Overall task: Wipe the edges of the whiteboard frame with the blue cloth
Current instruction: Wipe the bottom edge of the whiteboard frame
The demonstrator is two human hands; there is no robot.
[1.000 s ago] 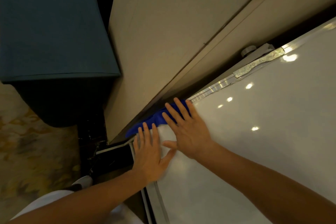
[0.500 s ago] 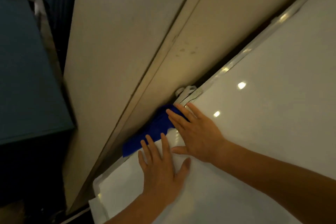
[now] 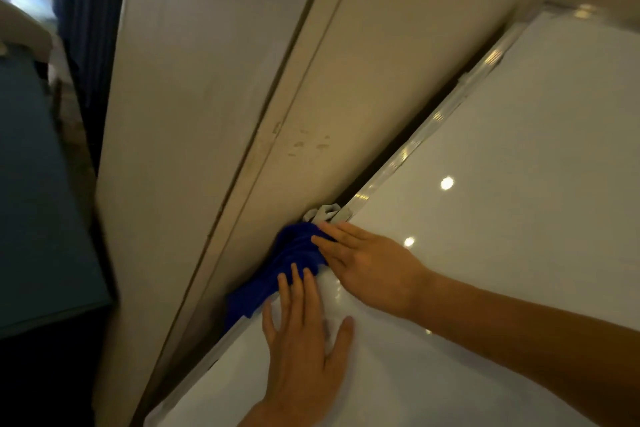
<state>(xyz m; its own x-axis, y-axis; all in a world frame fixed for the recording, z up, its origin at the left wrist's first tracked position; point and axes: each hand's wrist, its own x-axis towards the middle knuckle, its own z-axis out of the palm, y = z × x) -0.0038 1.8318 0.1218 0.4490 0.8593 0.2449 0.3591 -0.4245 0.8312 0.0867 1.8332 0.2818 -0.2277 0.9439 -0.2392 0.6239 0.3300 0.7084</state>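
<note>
A glossy whiteboard (image 3: 502,218) fills the right and bottom of the head view, its silver frame (image 3: 433,121) running diagonally along a beige wall. The blue cloth (image 3: 287,260) is bunched on the frame edge, just below a grey bracket (image 3: 325,213). My right hand (image 3: 367,263) lies flat on the board, fingertips pressing the cloth's upper part. My left hand (image 3: 304,333) is spread flat on the board below it, with its fingertips on the cloth's lower part. Part of the cloth hangs over the frame toward the wall.
A beige wall (image 3: 207,114) with a vertical groove stands right behind the frame. A teal-covered piece of furniture (image 3: 38,218) is at the left, with a dark blue curtain (image 3: 86,10) beyond it.
Both hands have slid the cloth up along the frame edge toward the grey bracket. The cloth has bunched up between the fingertips, and my view has tilted upward along the board.
</note>
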